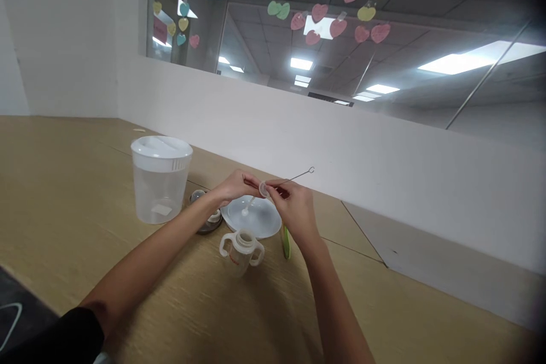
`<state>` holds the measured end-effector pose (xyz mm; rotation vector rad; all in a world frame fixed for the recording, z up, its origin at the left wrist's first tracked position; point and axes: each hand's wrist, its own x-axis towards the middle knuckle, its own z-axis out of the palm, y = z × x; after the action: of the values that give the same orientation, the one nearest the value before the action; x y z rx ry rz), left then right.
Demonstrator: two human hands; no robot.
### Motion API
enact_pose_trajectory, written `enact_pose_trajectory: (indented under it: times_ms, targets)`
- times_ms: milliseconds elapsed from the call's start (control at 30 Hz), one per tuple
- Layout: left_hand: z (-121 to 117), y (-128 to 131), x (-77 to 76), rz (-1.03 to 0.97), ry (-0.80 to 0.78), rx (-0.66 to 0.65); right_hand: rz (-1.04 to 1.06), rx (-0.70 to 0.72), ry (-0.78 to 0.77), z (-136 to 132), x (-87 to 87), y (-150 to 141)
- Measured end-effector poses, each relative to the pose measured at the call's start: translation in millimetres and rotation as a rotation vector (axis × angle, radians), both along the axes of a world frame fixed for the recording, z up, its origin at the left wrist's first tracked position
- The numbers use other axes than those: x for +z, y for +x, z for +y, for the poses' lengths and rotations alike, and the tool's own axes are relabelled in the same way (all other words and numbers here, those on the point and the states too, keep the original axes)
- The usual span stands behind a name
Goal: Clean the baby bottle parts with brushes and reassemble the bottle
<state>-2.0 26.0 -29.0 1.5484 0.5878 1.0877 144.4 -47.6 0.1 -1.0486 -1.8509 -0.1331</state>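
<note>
Over a white bowl (267, 226), my two hands meet at a small translucent round piece (263, 189). My left hand (239, 186) is closed, pinching the piece from the left. A pale straw with a round weighted end (245, 212) hangs below it; the join between them is partly hidden by my fingers. My right hand (294, 205) is closed round a thin wire brush (298, 175), whose looped end points up to the right; its bristles are hidden. The right fingertips also touch the round piece. Nearer me, an open two-handled baby bottle (241, 251) stands upright.
A clear lidded bucket (160, 182) stands to the left. Dark and clear round parts (209, 222) lie beside the bowl, partly behind my left arm. A green-handled item (286, 243) lies right of the bowl. Behind the wooden table (179, 301) rises a white wall (256, 119) with a window.
</note>
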Motion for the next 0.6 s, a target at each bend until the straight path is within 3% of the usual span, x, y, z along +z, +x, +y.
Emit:
enact_pose_trajectory:
  times_ms: [300,600]
  targets:
    - [2.2,-2.4,0.6,0.021,0.002,0.042,0.184,-0.030,0.182,-13.4,6.0,-3.5]
    - [-4.0,-5.0,8.1,0.016,0.032,0.064,0.129,-0.041,0.186,8.3,-16.4,-10.6]
